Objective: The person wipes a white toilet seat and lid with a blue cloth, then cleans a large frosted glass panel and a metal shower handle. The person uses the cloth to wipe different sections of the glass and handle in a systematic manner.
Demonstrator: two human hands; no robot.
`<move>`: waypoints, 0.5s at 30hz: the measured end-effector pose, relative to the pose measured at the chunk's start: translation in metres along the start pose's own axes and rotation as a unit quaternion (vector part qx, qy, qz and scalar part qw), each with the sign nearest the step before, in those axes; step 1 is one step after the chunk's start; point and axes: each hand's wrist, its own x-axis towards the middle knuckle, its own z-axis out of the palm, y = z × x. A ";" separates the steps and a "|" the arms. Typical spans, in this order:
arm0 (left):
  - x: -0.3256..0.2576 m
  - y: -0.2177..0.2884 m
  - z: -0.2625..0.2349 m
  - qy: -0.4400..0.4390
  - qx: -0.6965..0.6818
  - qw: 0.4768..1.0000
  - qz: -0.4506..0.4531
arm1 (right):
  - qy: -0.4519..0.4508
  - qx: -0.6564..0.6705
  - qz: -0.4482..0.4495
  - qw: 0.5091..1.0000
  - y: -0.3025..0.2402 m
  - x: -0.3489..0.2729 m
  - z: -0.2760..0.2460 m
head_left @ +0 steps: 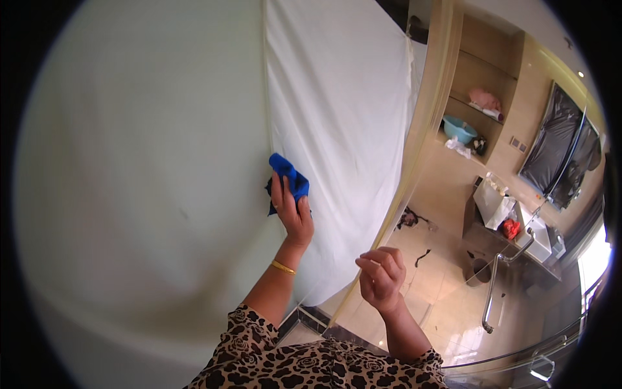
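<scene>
My left hand (293, 211) presses a crumpled blue cloth (289, 174) against the upright seam where a pale green-white panel (155, 142) meets a white sheet (337, 129). Its fingers are closed over the cloth, and a gold bangle circles the wrist. Lower and to the right, my right hand (383, 279) is raised with its fingers curled in and nothing visible in them. It is nearest to the yellowish edge strip (379, 243) beside the sheet, and I cannot tell whether it touches it. The sheet hangs in light folds.
On the right, a tiled room has a shelf niche (486, 71) with a light blue basin (459, 129). A metal door handle (492, 292) stands out at the lower right. Beyond it are a white sink (534, 236), a red bag (511, 228) and a dark bin (478, 272).
</scene>
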 end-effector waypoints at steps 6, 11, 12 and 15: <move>-0.074 0.044 0.015 0.013 -0.044 0.979 -0.199 | -0.006 0.007 0.032 0.999 0.006 -0.006 0.001; -0.114 0.096 0.008 -0.069 -0.057 0.995 -0.047 | 0.001 0.028 0.036 0.999 0.004 -0.007 -0.002; -0.111 0.099 0.010 -0.066 -0.055 0.996 -0.022 | 0.002 0.031 0.038 0.999 0.002 -0.007 -0.005; -0.054 0.095 0.017 -0.059 -0.024 0.994 0.088 | 0.009 0.023 0.030 0.999 -0.001 -0.008 -0.016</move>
